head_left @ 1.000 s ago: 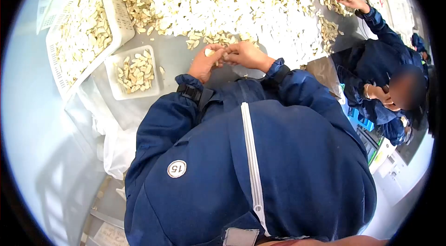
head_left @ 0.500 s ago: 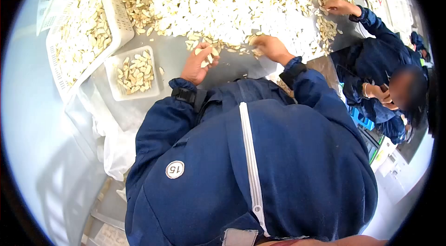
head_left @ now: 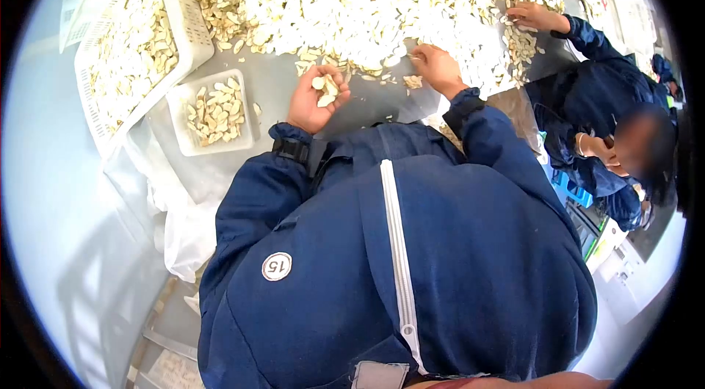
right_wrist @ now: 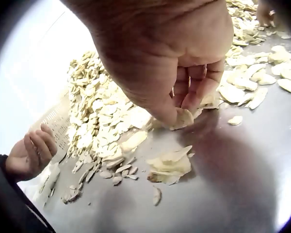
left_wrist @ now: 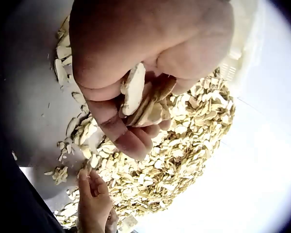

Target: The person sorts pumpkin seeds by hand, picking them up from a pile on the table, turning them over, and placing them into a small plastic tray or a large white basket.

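In the left hand (head_left: pixel 308 104), curled fingers hold several pale dried slices (left_wrist: pixel 148 104) against the palm, palm turned up near the front edge of the big slice pile (head_left: pixel 352 7). The right hand (head_left: pixel 438 70) reaches to that same edge, further right. Its thumb and fingertips pinch a pale slice (right_wrist: pixel 183 119) low over the metal table (right_wrist: pixel 223 179). On the table just in front of the right hand lies a ragged, yellowish clump (right_wrist: pixel 169 166) of slice material.
A small white tray (head_left: pixel 248 111) of slices stands left of the left hand. Behind it is a larger white perforated basket (head_left: pixel 189 18), also filled. A clear plastic bag (head_left: pixel 183 235) hangs at the left. At right, another person's hand (head_left: pixel 536 17) touches the pile.
The hands were together at first; the right hand has moved away right to the pile's edge. The left hand has turned palm up, keeping its slices. The other person's hand moved down the pile.
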Action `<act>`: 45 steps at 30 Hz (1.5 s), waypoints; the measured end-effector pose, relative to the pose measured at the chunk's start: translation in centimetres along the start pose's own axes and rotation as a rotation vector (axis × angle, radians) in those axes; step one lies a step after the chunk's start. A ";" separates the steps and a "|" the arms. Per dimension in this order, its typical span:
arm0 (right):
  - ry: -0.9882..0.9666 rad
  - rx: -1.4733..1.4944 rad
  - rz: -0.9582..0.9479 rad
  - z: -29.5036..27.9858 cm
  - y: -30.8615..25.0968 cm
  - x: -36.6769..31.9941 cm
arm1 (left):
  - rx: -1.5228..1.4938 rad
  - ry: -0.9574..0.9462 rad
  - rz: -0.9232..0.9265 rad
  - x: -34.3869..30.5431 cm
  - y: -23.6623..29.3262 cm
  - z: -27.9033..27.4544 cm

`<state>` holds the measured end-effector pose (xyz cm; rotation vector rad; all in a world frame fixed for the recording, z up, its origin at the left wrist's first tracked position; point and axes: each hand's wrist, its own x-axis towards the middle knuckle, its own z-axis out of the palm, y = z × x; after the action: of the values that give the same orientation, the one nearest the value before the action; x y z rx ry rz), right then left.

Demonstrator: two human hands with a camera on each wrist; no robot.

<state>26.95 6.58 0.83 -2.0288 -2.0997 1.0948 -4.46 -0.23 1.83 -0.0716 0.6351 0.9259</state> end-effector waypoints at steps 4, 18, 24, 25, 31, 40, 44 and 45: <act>0.185 0.001 -0.302 -0.2 3.3 -1.3 | -0.066 0.115 0.002 0.0 -0.4 -1.1; 0.153 -0.106 -0.515 3.2 -1.7 0.0 | -0.012 0.075 -0.021 0.5 -1.0 -1.4; 0.163 -0.039 -0.214 2.0 0.7 -1.5 | -0.025 0.153 -0.026 -0.1 -1.0 -1.8; 0.202 -0.058 -0.175 1.6 1.3 -1.8 | -0.028 0.145 -0.025 -0.1 -1.0 -2.0; 0.183 -0.059 -0.533 0.2 1.8 -3.4 | 0.015 0.158 -0.036 -0.1 -1.3 -2.3; 0.235 -0.166 -0.208 0.7 7.1 -4.5 | 0.052 0.164 -0.061 0.0 -1.3 -1.5; 0.324 -0.070 -0.189 -0.3 5.7 -2.7 | 0.049 0.141 -0.089 0.6 -1.6 -1.7; 0.303 -0.053 -0.188 -0.2 4.7 -2.1 | 0.047 0.142 -0.099 0.7 -1.6 -1.6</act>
<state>31.39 4.38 -0.41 -1.8333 -2.1239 0.6643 -3.71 -1.22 -0.21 -0.1265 0.7782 0.8146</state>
